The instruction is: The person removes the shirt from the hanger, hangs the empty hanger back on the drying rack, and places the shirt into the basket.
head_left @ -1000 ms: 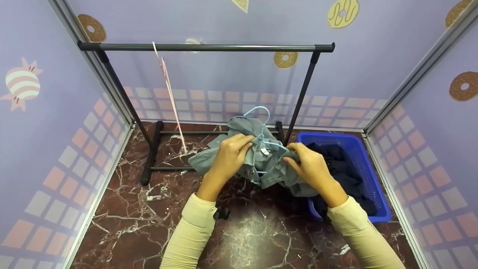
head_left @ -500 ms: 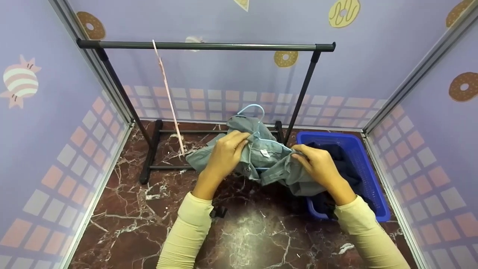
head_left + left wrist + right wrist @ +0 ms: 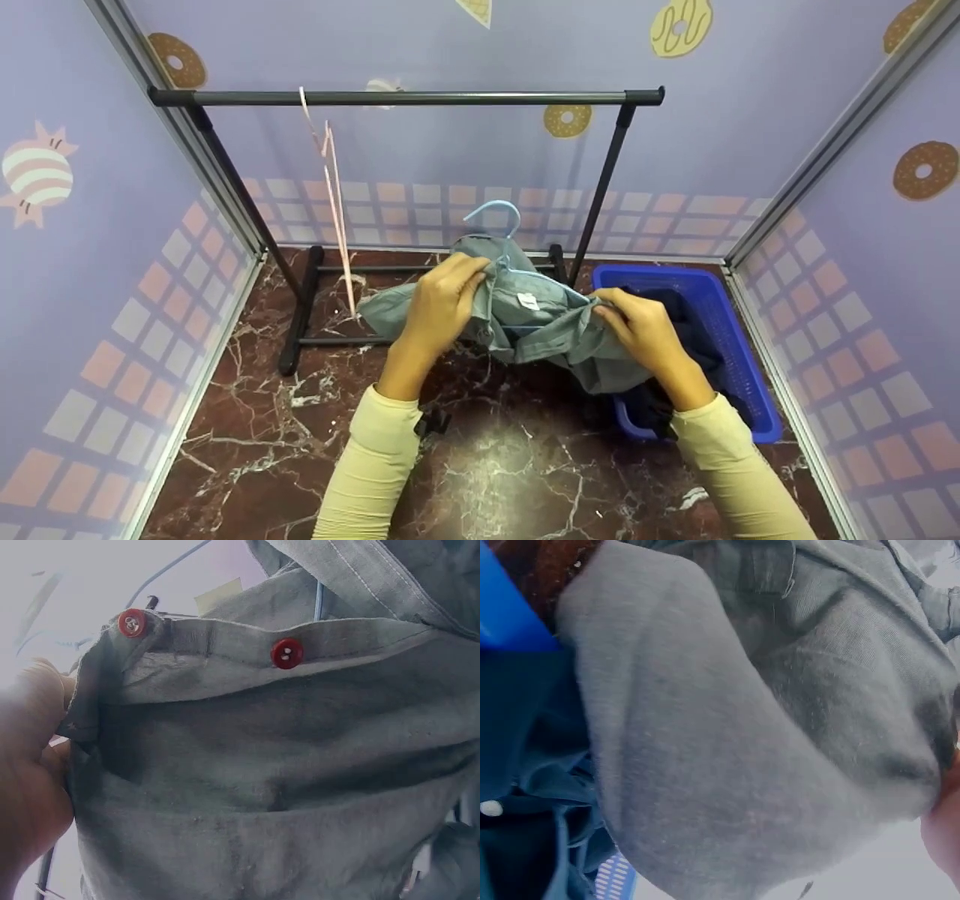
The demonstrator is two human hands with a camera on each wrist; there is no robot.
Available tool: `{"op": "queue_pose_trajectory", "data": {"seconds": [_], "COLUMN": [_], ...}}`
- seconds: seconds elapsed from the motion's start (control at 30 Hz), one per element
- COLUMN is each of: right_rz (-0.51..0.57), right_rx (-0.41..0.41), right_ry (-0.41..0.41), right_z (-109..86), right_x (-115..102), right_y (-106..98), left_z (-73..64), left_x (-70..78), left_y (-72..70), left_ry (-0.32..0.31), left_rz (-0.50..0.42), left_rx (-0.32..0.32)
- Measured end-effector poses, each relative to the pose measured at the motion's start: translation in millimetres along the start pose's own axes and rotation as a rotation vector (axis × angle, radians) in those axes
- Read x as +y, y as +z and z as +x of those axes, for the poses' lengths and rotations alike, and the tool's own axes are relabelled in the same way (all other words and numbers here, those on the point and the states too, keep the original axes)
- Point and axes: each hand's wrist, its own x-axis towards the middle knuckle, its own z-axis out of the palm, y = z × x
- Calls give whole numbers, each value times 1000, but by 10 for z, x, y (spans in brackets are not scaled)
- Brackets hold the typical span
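A grey-green shirt (image 3: pixel 611 367) is held up in front of the rack, with a light blue clothes hanger (image 3: pixel 516 219) inside its neck, hook upward. My left hand (image 3: pixel 439 307) pinches the collar edge on the left of the neck. On the other side, my right hand (image 3: pixel 641 330) pinches the fabric near the hanger's shoulder. A white label (image 3: pixel 528 301) shows inside the open collar. Red buttons (image 3: pixel 286 653) line the shirt's edge in the left wrist view. The right wrist view is mostly filled by a hanging sleeve (image 3: pixel 682 727).
A black clothes rack (image 3: pixel 450 98) stands behind, with pink hangers (image 3: pixel 337 202) on its bar at left. At right, a blue basket (image 3: pixel 739 345) holds dark clothes (image 3: pixel 686 322). Patterned walls enclose the dark marbled floor (image 3: pixel 510 472) on three sides.
The blue hanger has shifted left and slightly up, its hook turning leftward. My left hand has moved left and my right hand right, spreading the collar wider.
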Motion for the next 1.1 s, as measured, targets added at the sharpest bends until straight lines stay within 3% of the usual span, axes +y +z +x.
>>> {"op": "queue_pose_trajectory", "data": {"seconds": [0.27, 0.53, 0.83, 1.1], "right_rz": [67, 168, 393, 634], "right_rx": [54, 152, 144, 80], "right_ry": [12, 83, 197, 337], "right_z": [140, 83, 64, 37], "right_x": [-18, 81, 7, -57], "right_y": [-30, -11, -21, -36], "left_z": [98, 78, 52, 38], "left_x": [52, 1, -59, -89], "left_y": [-196, -285, -301, -260], "left_ry": [10, -12, -45, -85], "left_rz": [40, 51, 15, 11], "left_rx": [37, 69, 50, 61]}}
